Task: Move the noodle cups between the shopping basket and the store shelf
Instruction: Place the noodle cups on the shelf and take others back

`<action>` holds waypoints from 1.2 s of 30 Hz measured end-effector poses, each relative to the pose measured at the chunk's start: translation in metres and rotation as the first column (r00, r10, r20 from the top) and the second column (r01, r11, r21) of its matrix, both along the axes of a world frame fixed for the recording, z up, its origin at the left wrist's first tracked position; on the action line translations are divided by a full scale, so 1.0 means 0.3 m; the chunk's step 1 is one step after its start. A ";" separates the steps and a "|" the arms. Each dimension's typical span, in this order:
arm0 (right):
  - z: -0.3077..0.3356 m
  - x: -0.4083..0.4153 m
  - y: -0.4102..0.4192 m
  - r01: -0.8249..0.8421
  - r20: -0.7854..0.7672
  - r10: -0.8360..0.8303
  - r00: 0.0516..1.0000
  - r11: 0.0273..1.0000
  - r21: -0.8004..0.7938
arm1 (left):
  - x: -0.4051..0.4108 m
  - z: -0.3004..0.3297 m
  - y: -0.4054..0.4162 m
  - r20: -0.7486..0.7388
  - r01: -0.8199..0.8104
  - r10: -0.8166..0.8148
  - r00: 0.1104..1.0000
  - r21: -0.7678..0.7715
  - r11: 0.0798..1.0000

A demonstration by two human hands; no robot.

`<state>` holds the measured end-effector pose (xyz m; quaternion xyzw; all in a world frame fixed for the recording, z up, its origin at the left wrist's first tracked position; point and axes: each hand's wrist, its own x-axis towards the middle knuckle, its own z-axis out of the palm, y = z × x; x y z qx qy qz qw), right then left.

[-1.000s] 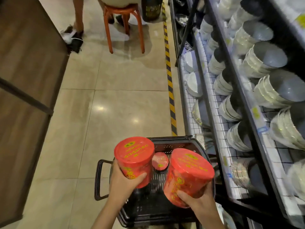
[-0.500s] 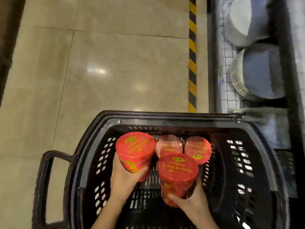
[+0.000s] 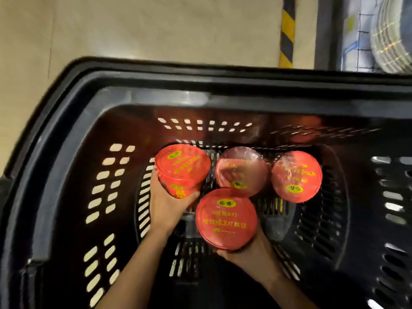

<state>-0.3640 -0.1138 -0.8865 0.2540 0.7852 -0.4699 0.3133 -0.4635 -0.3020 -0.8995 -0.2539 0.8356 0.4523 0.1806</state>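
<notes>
Both my hands reach down inside the black shopping basket (image 3: 73, 90). My left hand (image 3: 166, 204) grips a red noodle cup (image 3: 182, 169) by its side, low at the basket's left middle. My right hand (image 3: 252, 257) holds a second red noodle cup (image 3: 226, 218) from underneath, its lid facing up. Two more red noodle cups stand on the basket floor behind them, one in the middle (image 3: 241, 170) and one to the right (image 3: 296, 176). The bottoms of the held cups are hidden, so contact with the floor cannot be judged.
Beige floor tiles (image 3: 156, 30) lie beyond the basket. A yellow-and-black stripe (image 3: 287, 32) runs along the shelf base. Stacked dishes (image 3: 392, 36) sit on the white grid shelf at the top right.
Both hands have lowered their cups from above the basket to deep inside it, beside the two cups on the floor. The view has tipped downward and come closer.
</notes>
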 end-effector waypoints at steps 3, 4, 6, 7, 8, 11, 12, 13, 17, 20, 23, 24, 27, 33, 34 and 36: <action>-0.042 0.014 0.014 -0.027 0.011 0.027 1.000 0.999 -0.020 | 0.000 -0.041 0.004 0.012 0.007 -0.007 1.000 0.001 1.000; -0.047 0.009 0.018 -0.046 0.023 0.047 0.999 0.998 -0.033 | -0.002 -0.043 0.008 0.024 0.006 -0.006 1.000 -0.001 1.000; -0.050 -0.006 0.023 -0.131 0.052 0.134 0.990 0.990 -0.048 | -0.004 -0.052 0.006 0.046 0.005 -0.005 0.999 0.002 1.000; -0.051 -0.012 0.022 -0.170 0.062 0.174 0.983 0.984 -0.060 | -0.005 -0.050 0.003 0.049 0.020 -0.021 0.999 0.007 1.000; -0.050 -0.014 0.022 -0.186 0.070 0.191 0.979 0.980 -0.074 | -0.005 -0.046 0.000 0.053 0.046 -0.047 0.997 0.016 0.999; -0.044 -0.013 0.019 -0.126 0.107 0.143 0.984 0.981 -0.147 | -0.011 -0.032 -0.020 0.096 0.063 -0.070 0.993 0.073 0.995; -0.037 -0.015 0.019 -0.090 0.135 0.116 0.984 0.979 -0.185 | -0.018 -0.020 -0.023 0.129 0.038 -0.050 0.990 0.100 0.994; -0.025 -0.021 0.016 -0.053 0.154 0.089 0.984 0.973 -0.225 | -0.033 -0.003 -0.019 0.151 0.001 -0.020 0.988 0.123 0.992; -0.006 -0.044 0.007 0.025 0.188 0.023 0.982 0.969 -0.246 | -0.113 0.029 0.017 0.172 -0.100 0.103 0.980 -0.022 0.995; -0.019 -0.051 0.002 0.071 0.183 -0.032 0.983 0.976 -0.207 | -0.186 0.027 0.060 0.170 -0.087 0.114 0.979 -0.162 0.983; -0.033 -0.048 -0.003 0.075 0.160 -0.046 0.986 0.982 -0.176 | -0.245 0.010 0.084 0.243 -0.040 0.095 0.965 -0.224 0.974; -0.040 -0.043 -0.003 0.088 0.164 -0.059 0.985 0.981 -0.173 | -0.259 0.002 0.085 0.269 -0.027 0.092 0.959 -0.235 0.972; -0.054 -0.033 0.002 0.187 0.201 -0.147 0.968 0.963 -0.195 | -0.282 -0.010 0.074 0.355 -0.011 0.105 0.929 -0.257 0.966; -0.043 -0.034 0.034 0.234 0.231 -0.184 0.956 0.949 -0.213 | -0.279 0.038 0.045 0.326 0.005 0.078 0.942 -0.248 0.969; -0.037 -0.032 0.040 0.206 0.219 -0.161 0.962 0.958 -0.199 | -0.268 0.055 0.037 0.320 0.006 0.073 0.945 -0.239 0.971; -0.019 -0.025 0.049 0.164 0.205 -0.125 0.971 0.969 -0.186 | -0.236 0.079 0.017 0.284 -0.008 0.067 0.956 -0.205 0.979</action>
